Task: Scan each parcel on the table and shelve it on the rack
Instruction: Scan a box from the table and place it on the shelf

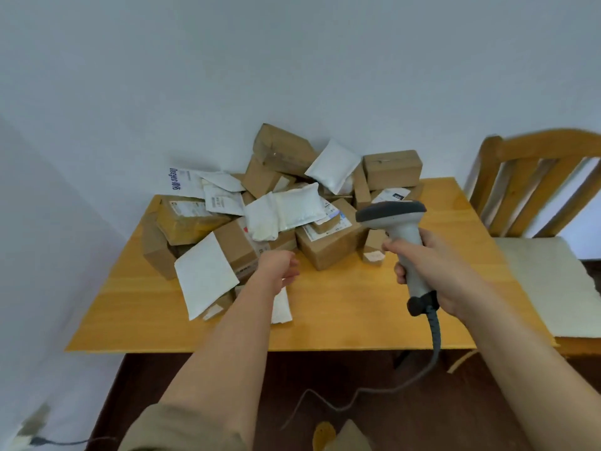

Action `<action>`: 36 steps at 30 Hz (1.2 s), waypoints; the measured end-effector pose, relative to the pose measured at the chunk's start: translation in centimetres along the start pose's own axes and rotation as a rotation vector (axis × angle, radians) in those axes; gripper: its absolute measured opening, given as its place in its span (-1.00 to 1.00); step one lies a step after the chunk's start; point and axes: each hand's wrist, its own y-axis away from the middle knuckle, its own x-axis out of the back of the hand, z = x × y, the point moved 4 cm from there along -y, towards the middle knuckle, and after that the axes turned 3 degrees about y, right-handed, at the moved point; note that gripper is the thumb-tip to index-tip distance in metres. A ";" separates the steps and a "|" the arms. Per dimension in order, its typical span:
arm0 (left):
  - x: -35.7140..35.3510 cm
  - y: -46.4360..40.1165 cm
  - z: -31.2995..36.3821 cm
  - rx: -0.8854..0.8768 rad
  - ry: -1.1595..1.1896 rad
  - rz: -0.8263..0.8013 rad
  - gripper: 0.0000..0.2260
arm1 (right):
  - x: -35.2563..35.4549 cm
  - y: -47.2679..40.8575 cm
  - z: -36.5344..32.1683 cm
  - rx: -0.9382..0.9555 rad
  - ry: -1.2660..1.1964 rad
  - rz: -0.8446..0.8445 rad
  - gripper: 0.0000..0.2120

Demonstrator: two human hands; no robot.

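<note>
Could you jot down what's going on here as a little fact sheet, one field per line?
Setting: light wooden table against a white wall, wooden slatted chair at the right
Pile: brown cardboard boxes and white padded mailers heaped together
Right hand: grips a grey handheld barcode scanner, corded
Left hand: empty, fingers loosely curled, reaching toward the pile
Rack: not in view

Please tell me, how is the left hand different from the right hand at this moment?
The right hand grips the scanner by its handle; the left hand holds nothing. The right hand's fingers wrap tightly round the handle, while the left hand's fingers curl only loosely. The left hand is close to the parcels; the right hand is beside the pile. Both hands are stretched forward over the table.
</note>
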 end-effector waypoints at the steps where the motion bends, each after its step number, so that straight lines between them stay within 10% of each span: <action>1: -1.4 -1.0 1.2 -0.010 -0.027 -0.025 -0.90 | 0.6 -1.2 -0.5 -0.004 0.005 0.013 -0.85; 16: -19.4 -9.2 4.3 -0.072 -0.512 -0.152 -0.94 | 10.0 -17.2 1.2 -0.118 -0.061 0.052 -0.77; 25: -27.9 -11.3 1.2 -0.109 -0.751 0.015 -0.22 | 16.9 -24.0 4.3 -0.218 0.020 -0.047 -0.78; 36: -24.6 -10.0 0.0 0.100 -0.191 -0.105 -0.60 | 16.0 -24.9 4.1 -0.241 -0.012 -0.127 -0.81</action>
